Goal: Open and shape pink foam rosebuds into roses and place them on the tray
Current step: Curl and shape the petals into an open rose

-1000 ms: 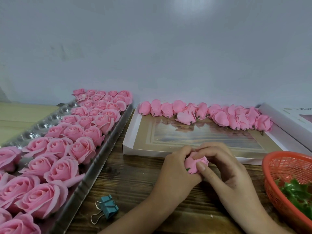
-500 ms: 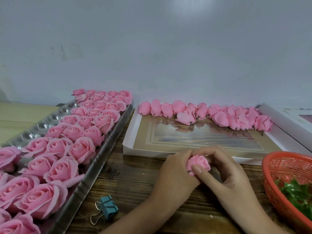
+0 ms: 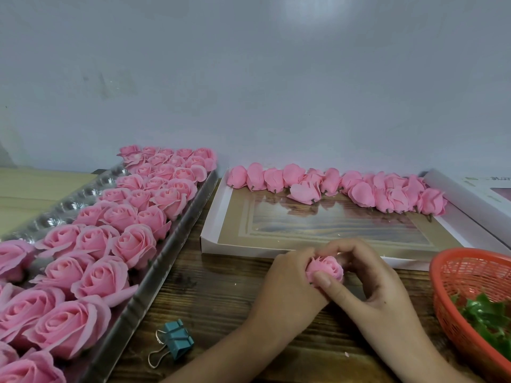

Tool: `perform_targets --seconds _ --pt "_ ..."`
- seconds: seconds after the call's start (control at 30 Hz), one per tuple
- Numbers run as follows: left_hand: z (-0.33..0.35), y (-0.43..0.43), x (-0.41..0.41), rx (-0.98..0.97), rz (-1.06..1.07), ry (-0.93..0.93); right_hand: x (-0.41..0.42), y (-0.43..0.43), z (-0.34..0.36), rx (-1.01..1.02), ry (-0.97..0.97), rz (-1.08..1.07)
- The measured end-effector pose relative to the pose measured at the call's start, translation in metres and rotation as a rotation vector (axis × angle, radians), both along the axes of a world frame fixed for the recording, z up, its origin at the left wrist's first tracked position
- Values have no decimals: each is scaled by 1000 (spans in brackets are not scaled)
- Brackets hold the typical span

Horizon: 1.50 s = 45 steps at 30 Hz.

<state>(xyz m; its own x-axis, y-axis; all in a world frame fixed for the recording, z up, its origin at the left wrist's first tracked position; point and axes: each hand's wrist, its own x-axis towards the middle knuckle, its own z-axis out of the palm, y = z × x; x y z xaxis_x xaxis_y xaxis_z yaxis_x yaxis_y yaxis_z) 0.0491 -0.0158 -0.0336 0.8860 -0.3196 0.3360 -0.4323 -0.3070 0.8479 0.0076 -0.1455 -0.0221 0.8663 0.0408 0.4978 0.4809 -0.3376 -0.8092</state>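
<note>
Half hidden in the grip: small pink foam rosebud (image 3: 327, 268), above the near middle of the dark wooden table (image 3: 215, 297), soft matte petals slightly parted. Held by curled fingers of the left hand (image 3: 287, 286), pinched by thumb and bent fingers of the right hand (image 3: 381, 294). Cut off at the left edge: silvery dimpled plastic tray (image 3: 166, 261) packed with opened pink foam roses (image 3: 134, 244). Along the far edge, closed pink buds (image 3: 362, 193) in a shallow white cardboard box (image 3: 235, 248).
</note>
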Motion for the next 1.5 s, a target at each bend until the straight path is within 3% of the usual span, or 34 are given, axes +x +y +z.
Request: perform_targets --seconds 0.67,1.5 --pt "4 0 -2 -4 1 9 3 0 1 -25 -41 22" --pt "6 0 -1 -27 -9 47 6 -1 0 98 26 83"
